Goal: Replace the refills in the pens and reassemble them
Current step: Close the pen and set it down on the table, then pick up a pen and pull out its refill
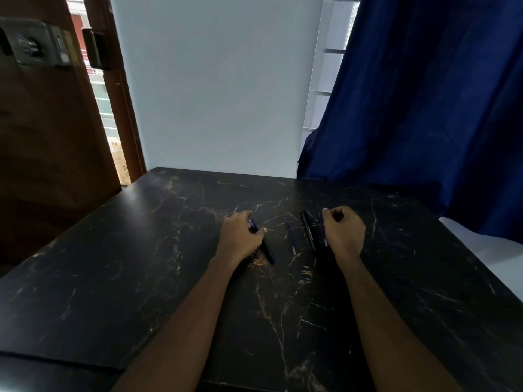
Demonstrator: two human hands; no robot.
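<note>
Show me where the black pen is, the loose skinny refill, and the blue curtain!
black pen (308,230): head view, middle of its barrel, beside the right hand.
loose refill (290,236): head view, middle of the thin tube, between the two pens.
blue curtain (424,108): head view, middle of the cloth.

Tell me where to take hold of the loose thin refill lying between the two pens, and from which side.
Pinch the thin refill near its middle, coming straight down from above. It lies flat on the dark table with bare surface on both sides, between the pen under the left hand and the black pen. Being so slender, it probably needs fingertips on its long sides.
</note>
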